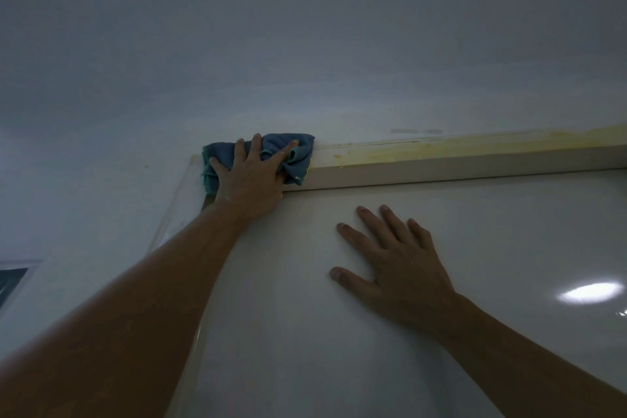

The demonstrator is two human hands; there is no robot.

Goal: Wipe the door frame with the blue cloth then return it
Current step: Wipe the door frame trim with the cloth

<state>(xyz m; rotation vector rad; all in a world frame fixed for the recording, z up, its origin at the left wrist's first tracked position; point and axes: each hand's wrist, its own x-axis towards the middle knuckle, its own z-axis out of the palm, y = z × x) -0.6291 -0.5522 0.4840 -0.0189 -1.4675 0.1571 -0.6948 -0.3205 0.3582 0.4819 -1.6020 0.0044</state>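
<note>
The blue cloth (294, 153) is bunched at the top left corner of the white door frame (441, 166). My left hand (249, 176) presses on the cloth with fingers spread, holding it against the frame's top bar. A yellowish stain runs along the upper edge of that bar to the right of the cloth. My right hand (395, 258) lies flat and open on the glossy white door (339, 332) below the bar, holding nothing.
The grey wall (305, 44) fills the view above the frame. The frame's left upright (176, 210) drops down beside my left forearm. A dark window corner (13, 278) shows at the far left. A light glare (590, 292) reflects on the door.
</note>
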